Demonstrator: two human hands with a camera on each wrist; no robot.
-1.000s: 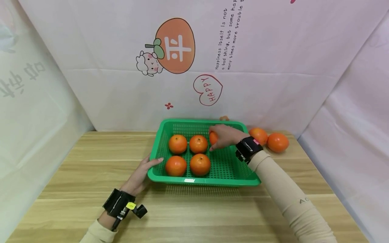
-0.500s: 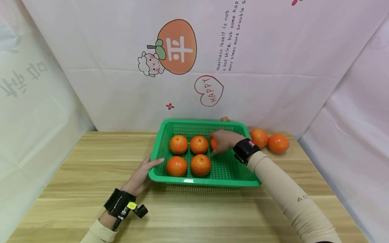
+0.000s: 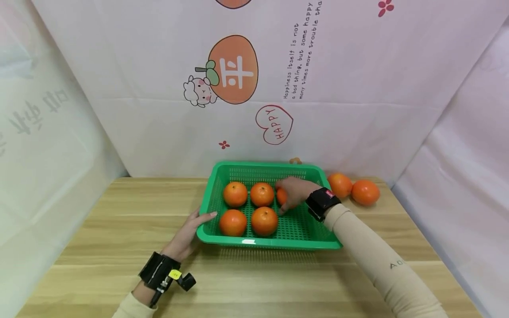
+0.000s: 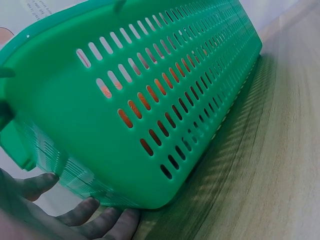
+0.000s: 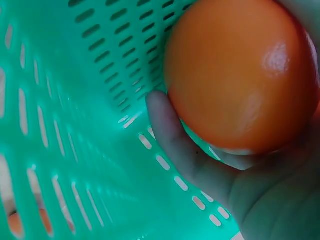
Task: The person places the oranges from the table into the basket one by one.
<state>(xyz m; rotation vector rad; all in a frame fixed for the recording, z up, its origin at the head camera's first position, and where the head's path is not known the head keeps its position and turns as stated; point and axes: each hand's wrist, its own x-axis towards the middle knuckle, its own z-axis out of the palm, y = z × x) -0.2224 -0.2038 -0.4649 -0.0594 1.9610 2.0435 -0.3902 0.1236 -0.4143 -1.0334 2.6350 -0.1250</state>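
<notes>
Right hand (image 3: 293, 192) grips an orange (image 5: 240, 75) inside the green basket (image 3: 254, 240); left hand (image 3: 187, 232), fingers straight, touches its corner.

I am seeing my right hand (image 5: 260, 195) cupping an orange (image 5: 240, 75), one finger (image 5: 172, 137) curling under it against the slotted floor of the green basket (image 5: 65, 120), which is filling the rest of the frame.
</notes>
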